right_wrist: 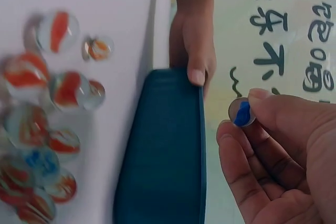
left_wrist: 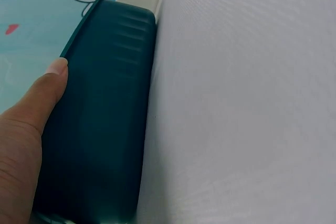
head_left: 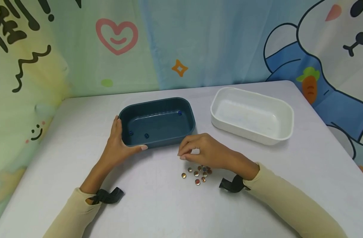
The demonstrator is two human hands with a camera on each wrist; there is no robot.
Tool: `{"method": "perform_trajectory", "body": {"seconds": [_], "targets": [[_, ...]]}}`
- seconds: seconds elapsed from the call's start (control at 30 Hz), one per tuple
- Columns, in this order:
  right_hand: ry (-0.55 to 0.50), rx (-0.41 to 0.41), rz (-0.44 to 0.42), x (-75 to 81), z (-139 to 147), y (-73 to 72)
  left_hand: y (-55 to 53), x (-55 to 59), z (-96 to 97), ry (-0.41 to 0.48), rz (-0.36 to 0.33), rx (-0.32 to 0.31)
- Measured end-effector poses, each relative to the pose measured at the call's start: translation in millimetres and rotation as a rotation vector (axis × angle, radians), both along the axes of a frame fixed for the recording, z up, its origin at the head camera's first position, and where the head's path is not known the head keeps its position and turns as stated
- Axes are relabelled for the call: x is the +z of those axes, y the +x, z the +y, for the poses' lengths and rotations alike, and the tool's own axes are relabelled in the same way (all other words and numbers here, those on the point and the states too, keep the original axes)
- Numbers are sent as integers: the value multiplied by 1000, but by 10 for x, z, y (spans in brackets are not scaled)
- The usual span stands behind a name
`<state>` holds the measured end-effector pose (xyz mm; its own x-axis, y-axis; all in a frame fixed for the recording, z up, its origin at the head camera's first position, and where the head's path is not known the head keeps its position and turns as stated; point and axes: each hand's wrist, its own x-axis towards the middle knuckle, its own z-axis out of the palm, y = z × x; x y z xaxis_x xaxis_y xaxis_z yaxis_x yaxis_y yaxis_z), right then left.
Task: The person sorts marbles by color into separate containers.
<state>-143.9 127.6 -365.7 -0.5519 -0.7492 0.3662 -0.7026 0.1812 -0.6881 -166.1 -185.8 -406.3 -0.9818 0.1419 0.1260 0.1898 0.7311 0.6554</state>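
Note:
A dark teal plastic tray (head_left: 166, 142) stands on the table with three small blue marbles (head_left: 180, 113) spread over its floor. My left hand (head_left: 117, 140) holds its near left corner, fingers along the end wall and thumb on the front wall; the left wrist view shows the thumb (left_wrist: 44, 95) near the rim. Just off the tray's near right corner, my right hand (head_left: 209, 152) pinches a clear marble with a blue swirl (right_wrist: 242, 112) between thumb and fingertips. Below that hand lies a loose group of marbles (head_left: 196, 173), mostly orange-red swirled, one blue (right_wrist: 41, 165).
To the right of the teal tray stands a white tray (head_left: 253, 132), set at an angle near the back of the table. The white-covered table (head_left: 157, 205) ends at a printed curtain (head_left: 199, 43) behind. Black straps (head_left: 110, 195) hang from both wrists.

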Motion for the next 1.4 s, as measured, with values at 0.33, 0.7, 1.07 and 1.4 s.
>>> {"method": "perform_trajectory", "body": {"seconds": [0.33, 0.7, 1.07, 1.4], "targets": [[-57, -55, 9, 40, -21, -226, 6, 8, 6, 1, -1, 1], [-104, -107, -40, 164, -42, -357, -1, 13, 29, 8, -10, -6], [-94, -144, -73, 457, -168, -391, 21, 9, -6, 17, -21, 7], [-61, -175, -120, 171, -201, -794, 22, 9, 21, 11, -2, 2]]}}
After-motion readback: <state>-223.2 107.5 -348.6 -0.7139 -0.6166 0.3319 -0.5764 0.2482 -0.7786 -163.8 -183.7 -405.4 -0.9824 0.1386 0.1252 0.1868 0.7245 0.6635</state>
